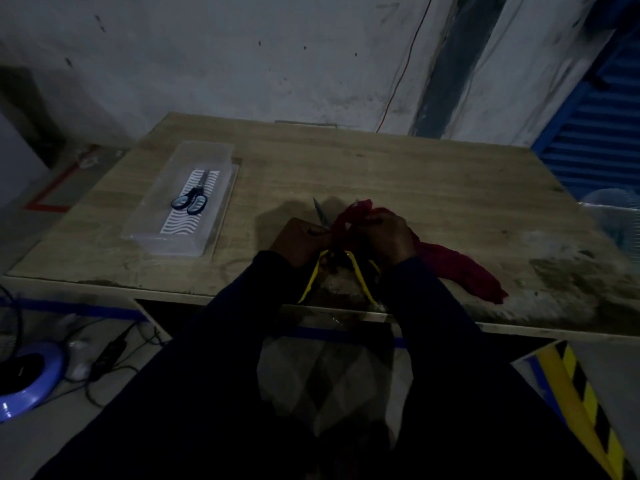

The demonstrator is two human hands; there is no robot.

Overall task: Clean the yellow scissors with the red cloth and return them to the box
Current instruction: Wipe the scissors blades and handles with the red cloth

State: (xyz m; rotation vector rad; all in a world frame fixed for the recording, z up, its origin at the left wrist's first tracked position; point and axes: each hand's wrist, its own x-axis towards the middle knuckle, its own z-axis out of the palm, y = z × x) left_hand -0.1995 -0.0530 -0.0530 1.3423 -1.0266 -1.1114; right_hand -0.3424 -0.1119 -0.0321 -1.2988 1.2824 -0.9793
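At the table: yellow scissors, blue scissors, one cloth, one box.

Wearing dark navy long-sleeved top — left sleeve and right sleeve running to wrists; left hand and right hand showing bare; diamond-check garment showing dimly below.

Scissors: 2 pr, i.e. yellow scissors + blue-handled scissors. Red cloth: 1. Clear box: 1, w/ 1 pr of scissors in it. Surface: 1. Grips: 2, left grip + right grip. Floor, lower left: 1 blue round object, 1 black power strip. Wall: 1 thin red wire. Right side: 1 blue shutter, 1 yellow-black striped strip.
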